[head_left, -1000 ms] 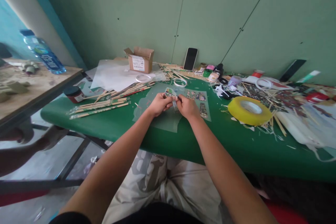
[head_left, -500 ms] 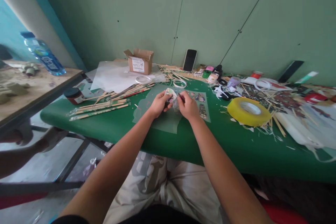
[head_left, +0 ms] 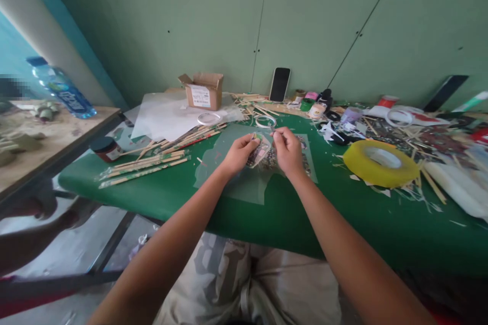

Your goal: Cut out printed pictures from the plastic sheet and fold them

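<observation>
- The left hand (head_left: 238,155) holds a small printed piece (head_left: 260,152) with a pale edge, its thumb and fingers closed narrowly on it.
- That printed piece is up between the two hands, over the clear sheet (head_left: 244,190) on the green table (head_left: 236,223).
- The right hand (head_left: 287,150) is just to the right, thumb and forefinger pinched together and the other fingers curled; whether anything thin is between the fingertips, I cannot tell.
- More small printed pictures lie on the right part of the clear sheet, partly hidden by the right hand.
- To the left lie wooden sticks (head_left: 143,166), some in clear wrapping, with a dark-lidded jar (head_left: 107,148) at their left end.
- On the far side, an open cardboard box (head_left: 204,95) stands on a white sheet (head_left: 156,117).
- A phone (head_left: 280,85) leans upright against the green wall (head_left: 213,20), with small pots (head_left: 316,110) to its right.
- To the right, a large roll of yellow tape (head_left: 353,165) lies flat beside scattered scraps.
- At the far left, a blue-labelled bottle (head_left: 66,94) lies tilted above a wooden side table (head_left: 82,124).
</observation>
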Available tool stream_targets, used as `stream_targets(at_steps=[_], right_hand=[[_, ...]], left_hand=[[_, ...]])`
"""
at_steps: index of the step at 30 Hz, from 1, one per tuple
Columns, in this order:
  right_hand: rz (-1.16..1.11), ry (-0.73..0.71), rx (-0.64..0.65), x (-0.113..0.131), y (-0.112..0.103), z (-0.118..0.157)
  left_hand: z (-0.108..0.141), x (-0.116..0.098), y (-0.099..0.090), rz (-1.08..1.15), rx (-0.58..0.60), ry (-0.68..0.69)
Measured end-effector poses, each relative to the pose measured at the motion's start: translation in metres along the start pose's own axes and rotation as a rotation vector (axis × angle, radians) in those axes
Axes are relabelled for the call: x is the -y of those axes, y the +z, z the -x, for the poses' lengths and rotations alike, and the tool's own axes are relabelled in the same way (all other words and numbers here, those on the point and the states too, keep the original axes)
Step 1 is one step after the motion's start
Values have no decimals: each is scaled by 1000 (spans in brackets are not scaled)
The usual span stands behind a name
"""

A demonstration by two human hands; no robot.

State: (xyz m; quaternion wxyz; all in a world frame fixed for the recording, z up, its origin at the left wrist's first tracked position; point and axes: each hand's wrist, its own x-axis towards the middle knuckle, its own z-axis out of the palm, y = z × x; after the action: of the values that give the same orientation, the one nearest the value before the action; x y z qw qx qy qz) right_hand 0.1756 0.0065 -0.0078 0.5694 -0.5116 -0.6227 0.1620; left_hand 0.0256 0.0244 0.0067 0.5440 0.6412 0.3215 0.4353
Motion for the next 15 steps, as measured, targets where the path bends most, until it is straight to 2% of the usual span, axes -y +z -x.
stream_targets(at_steps=[6, 10, 13, 15], right_hand=[[-223, 110, 185, 13, -10, -13], [-314, 191, 294, 19, -16, -28], [-377, 127, 298, 19, -17, -39], [-314, 46, 264, 17, -16, -42]], left_hand=[[-5, -33, -2, -146, 128, 4], [-23, -43, -8, -135, 210, -19], [-40, -43, -11, -94, 215, -3], [-48, -42, -13, -73, 196, 14]])
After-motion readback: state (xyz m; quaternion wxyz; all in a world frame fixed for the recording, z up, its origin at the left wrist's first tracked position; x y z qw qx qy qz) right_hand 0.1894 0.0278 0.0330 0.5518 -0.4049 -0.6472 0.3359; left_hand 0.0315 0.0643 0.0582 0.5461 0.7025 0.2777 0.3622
